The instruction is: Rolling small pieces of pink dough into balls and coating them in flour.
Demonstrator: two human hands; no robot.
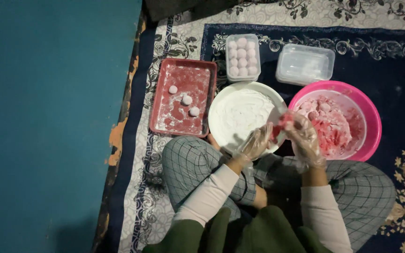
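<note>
the left hand (257, 142) and right hand (305, 138), both in thin clear gloves, close together around a small pink dough lump (282, 122), held above the gap between the white flour bowl (221, 117) and the pink bowl (373, 124) of dough. beyond sit a red tray (202, 70) with three floured balls and a filled clear box (242, 57). the sticky dough could cling to the gloves and tear, or drop onto the carpet (390, 61).
</note>
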